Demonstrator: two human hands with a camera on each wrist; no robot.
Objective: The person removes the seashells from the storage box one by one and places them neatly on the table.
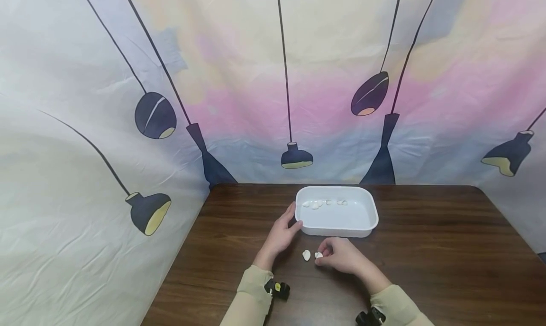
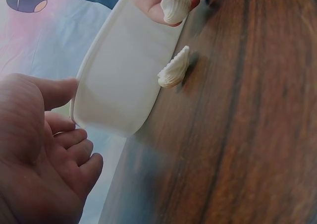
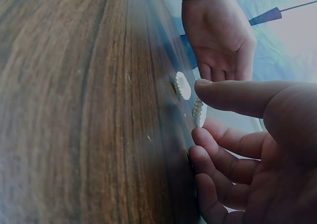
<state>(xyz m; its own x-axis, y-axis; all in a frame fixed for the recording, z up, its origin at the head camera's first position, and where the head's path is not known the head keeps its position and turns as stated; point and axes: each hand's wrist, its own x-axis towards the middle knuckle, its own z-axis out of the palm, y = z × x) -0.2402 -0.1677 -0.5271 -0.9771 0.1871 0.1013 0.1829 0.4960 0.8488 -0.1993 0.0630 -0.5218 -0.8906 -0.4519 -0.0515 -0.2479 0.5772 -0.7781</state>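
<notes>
My left hand [image 1: 280, 234] holds the left front corner of a white tray [image 1: 341, 232]. Its thumb [image 2: 58, 92] lies against the tray's edge in the left wrist view, the other fingers curled lower down. A small ribbed white seashell [image 3: 199, 113] is pinched between thumb and fingertips of my right hand [image 1: 342, 256], just in front of the tray. Another seashell [image 1: 306, 255] lies on the table to the left of those fingertips. Inside the tray, several pale shells [image 1: 315, 205] form a loose row towards the back.
The brown wooden table [image 1: 443, 250] reaches back to a cloth backdrop [image 1: 256, 79] printed with hanging lamps. The cloth also hangs along the table's left side. Each wrist carries a small black camera [image 1: 278, 289] over a beige sleeve.
</notes>
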